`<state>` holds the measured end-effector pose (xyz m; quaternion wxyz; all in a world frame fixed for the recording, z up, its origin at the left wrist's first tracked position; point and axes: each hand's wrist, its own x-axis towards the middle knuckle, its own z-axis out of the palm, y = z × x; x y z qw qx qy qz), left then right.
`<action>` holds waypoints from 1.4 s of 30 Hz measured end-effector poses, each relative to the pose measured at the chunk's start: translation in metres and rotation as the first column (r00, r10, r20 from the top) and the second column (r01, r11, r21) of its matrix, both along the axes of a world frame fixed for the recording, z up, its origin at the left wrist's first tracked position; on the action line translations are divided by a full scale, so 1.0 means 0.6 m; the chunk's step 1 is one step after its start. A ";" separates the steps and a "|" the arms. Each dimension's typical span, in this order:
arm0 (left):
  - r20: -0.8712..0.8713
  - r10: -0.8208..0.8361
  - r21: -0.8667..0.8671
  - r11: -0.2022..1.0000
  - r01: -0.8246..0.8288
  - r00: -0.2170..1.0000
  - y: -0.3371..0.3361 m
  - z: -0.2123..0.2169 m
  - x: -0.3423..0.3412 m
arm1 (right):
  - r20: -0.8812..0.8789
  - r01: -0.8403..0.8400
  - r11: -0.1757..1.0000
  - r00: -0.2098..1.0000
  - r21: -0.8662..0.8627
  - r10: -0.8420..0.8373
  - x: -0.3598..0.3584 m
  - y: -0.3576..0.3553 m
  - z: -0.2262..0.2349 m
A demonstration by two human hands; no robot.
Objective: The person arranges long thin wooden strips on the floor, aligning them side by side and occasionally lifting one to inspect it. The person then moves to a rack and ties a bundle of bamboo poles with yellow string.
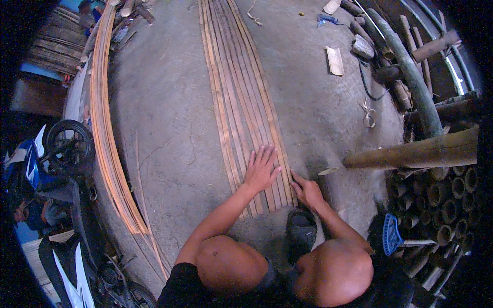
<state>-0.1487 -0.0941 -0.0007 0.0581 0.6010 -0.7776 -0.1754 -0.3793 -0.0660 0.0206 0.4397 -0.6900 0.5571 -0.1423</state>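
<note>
Several long, flat bamboo strips [241, 97] lie side by side on the concrete floor, running away from my knees, with narrow gaps between some of them. My left hand [262, 169] rests palm down across their near part, fingers spread and holding nothing. At the right edge of the row, my right hand [307, 193] touches the outermost strip; its forefinger and thumb are apart, while its other fingers are partly hidden. Just below the near ends of the strips is a dark sandal [301, 229] on my foot.
Another bundle of long strips [101, 102] lies to the left, beside a blue and white motorbike [64, 205]. Bamboo poles [411, 149], stacked tubes [436, 197], a stone [363, 47] and a blue-headed brush [392, 234] line the right. A person [87, 18] is far left.
</note>
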 end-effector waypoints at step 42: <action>0.033 -0.079 -0.002 0.997 0.079 0.996 0.018 0.000 0.022 | -0.018 0.018 1.000 1.000 0.014 -0.018 0.061 0.051 0.025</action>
